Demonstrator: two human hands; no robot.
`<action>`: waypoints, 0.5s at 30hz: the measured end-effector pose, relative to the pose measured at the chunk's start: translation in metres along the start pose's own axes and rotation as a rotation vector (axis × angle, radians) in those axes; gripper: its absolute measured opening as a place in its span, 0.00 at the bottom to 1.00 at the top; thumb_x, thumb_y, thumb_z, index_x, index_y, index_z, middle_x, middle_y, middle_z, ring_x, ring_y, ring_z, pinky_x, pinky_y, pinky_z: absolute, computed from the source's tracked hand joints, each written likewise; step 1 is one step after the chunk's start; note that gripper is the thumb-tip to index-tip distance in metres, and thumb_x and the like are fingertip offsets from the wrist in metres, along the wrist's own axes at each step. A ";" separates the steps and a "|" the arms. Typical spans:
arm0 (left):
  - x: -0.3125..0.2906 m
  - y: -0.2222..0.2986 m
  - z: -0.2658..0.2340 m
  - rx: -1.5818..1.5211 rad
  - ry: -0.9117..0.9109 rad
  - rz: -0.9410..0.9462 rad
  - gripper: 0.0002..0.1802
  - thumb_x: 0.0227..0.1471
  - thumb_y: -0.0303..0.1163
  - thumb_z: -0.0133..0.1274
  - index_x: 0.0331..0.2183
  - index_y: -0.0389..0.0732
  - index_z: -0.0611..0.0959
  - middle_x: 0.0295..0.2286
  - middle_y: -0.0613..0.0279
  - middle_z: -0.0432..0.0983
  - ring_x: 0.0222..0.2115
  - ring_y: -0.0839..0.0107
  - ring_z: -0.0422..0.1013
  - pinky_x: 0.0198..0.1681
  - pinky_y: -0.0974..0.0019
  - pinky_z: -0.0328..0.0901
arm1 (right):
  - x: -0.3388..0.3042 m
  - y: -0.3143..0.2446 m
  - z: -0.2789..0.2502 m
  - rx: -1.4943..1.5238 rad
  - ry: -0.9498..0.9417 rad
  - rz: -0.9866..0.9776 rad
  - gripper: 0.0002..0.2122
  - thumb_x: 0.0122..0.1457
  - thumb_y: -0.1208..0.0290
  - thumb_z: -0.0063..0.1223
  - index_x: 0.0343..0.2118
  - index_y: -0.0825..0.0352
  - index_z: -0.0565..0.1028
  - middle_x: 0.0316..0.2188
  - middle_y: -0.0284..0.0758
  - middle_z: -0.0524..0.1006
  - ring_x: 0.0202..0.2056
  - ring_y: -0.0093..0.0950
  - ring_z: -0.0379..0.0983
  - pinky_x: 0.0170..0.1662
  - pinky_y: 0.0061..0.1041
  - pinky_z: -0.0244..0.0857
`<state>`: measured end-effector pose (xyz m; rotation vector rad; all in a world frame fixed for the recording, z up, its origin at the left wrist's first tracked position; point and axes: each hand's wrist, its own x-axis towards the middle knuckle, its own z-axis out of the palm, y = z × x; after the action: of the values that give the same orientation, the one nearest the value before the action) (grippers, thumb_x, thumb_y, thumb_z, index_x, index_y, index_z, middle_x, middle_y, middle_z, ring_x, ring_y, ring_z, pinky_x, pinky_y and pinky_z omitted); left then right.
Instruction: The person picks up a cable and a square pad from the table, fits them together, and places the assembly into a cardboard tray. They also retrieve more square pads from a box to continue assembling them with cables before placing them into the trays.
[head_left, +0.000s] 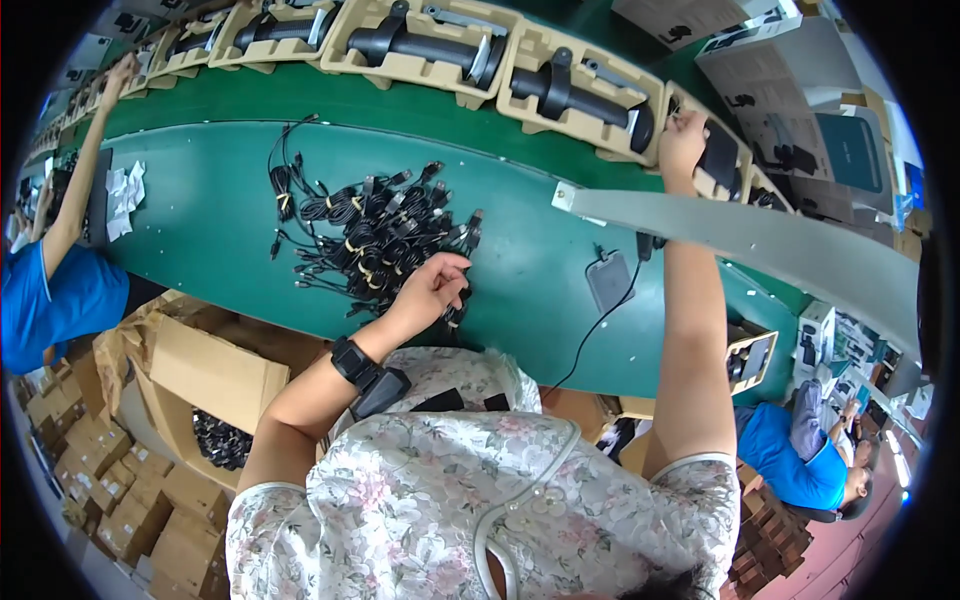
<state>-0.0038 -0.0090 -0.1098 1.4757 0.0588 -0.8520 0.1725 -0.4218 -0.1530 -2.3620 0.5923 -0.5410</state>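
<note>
A heap of black cables [385, 230], several in bundles tied with pale bands, lies on the green table. My left hand [437, 284] is at the near right edge of this heap. Its fingers are curled together, and a black cable [462, 298] shows at the fingertips. My right arm stretches forward to a tan moulded tray [742, 190] holding a dark, flat-topped part [718, 155]. There my right hand [684, 142] reaches into the tray's left end with bent fingers. What those fingers hold, if anything, is too small to make out.
More tan trays [420, 65] holding black devices line the far side. A grey metal bar [760, 222] crosses at right. Beneath it lies a grey pad [609, 282] with a cord. An open carton [215, 365] stands lower left. Co-workers in blue [60, 290] work at both sides.
</note>
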 end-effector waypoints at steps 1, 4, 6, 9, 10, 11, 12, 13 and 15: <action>-0.001 0.001 0.000 0.013 -0.015 -0.023 0.12 0.51 0.22 0.46 0.40 0.37 0.70 0.26 0.66 0.68 0.21 0.81 0.65 0.25 0.78 0.61 | 0.007 0.014 0.001 -0.192 0.017 -0.086 0.12 0.52 0.68 0.49 0.39 0.66 0.70 0.37 0.41 0.71 0.38 0.41 0.69 0.41 0.34 0.64; -0.011 0.002 -0.002 -0.014 0.072 0.019 0.12 0.51 0.21 0.45 0.40 0.37 0.70 0.26 0.66 0.69 0.21 0.81 0.66 0.25 0.78 0.61 | -0.014 -0.019 -0.010 -0.512 0.019 -0.342 0.12 0.51 0.68 0.50 0.39 0.63 0.70 0.32 0.38 0.73 0.36 0.40 0.70 0.38 0.34 0.65; -0.014 0.002 0.000 0.003 0.054 -0.015 0.12 0.51 0.21 0.45 0.40 0.37 0.70 0.26 0.66 0.69 0.21 0.81 0.66 0.25 0.78 0.61 | -0.020 -0.053 -0.040 -0.829 0.093 -0.696 0.12 0.50 0.69 0.51 0.39 0.61 0.70 0.27 0.37 0.74 0.32 0.41 0.71 0.34 0.36 0.65; -0.015 0.005 0.004 0.029 0.032 -0.056 0.12 0.51 0.21 0.45 0.40 0.37 0.70 0.27 0.66 0.70 0.21 0.81 0.66 0.25 0.78 0.61 | -0.011 -0.013 -0.029 -0.657 0.051 -0.430 0.12 0.51 0.69 0.50 0.39 0.62 0.70 0.24 0.36 0.74 0.31 0.41 0.70 0.33 0.36 0.65; -0.014 0.005 0.004 0.031 0.016 -0.043 0.12 0.51 0.21 0.45 0.40 0.38 0.70 0.27 0.66 0.70 0.21 0.81 0.66 0.25 0.79 0.61 | -0.010 -0.011 -0.027 -0.557 0.029 -0.311 0.12 0.51 0.69 0.50 0.40 0.62 0.70 0.23 0.36 0.74 0.31 0.41 0.70 0.32 0.37 0.64; -0.012 0.006 0.005 0.032 -0.001 -0.028 0.12 0.51 0.21 0.45 0.40 0.38 0.70 0.27 0.66 0.70 0.21 0.81 0.66 0.24 0.79 0.60 | -0.008 -0.007 -0.031 -0.557 0.037 -0.306 0.12 0.51 0.69 0.50 0.40 0.62 0.70 0.23 0.36 0.74 0.31 0.41 0.70 0.32 0.37 0.64; -0.013 0.004 0.005 0.032 -0.015 -0.017 0.12 0.51 0.22 0.45 0.40 0.38 0.71 0.27 0.66 0.70 0.21 0.81 0.67 0.23 0.79 0.60 | -0.012 -0.008 -0.036 -0.396 -0.035 -0.290 0.12 0.51 0.69 0.49 0.39 0.62 0.70 0.24 0.37 0.74 0.31 0.41 0.70 0.32 0.36 0.65; -0.015 0.002 0.004 0.039 -0.019 -0.015 0.12 0.51 0.22 0.45 0.40 0.38 0.71 0.27 0.66 0.70 0.21 0.81 0.67 0.23 0.79 0.60 | -0.017 -0.010 -0.043 -0.237 -0.105 -0.272 0.11 0.52 0.69 0.49 0.39 0.62 0.70 0.24 0.38 0.74 0.30 0.41 0.70 0.32 0.35 0.65; -0.014 -0.001 0.003 0.060 -0.013 0.000 0.12 0.51 0.23 0.45 0.40 0.38 0.71 0.27 0.65 0.71 0.21 0.81 0.67 0.22 0.79 0.60 | -0.034 0.021 -0.057 -0.202 0.046 -0.473 0.12 0.54 0.67 0.47 0.40 0.63 0.70 0.26 0.39 0.75 0.30 0.41 0.71 0.31 0.33 0.66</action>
<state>-0.0161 -0.0053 -0.1022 1.5259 0.0233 -0.8700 0.1093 -0.4454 -0.1337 -2.7005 0.1012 -0.7726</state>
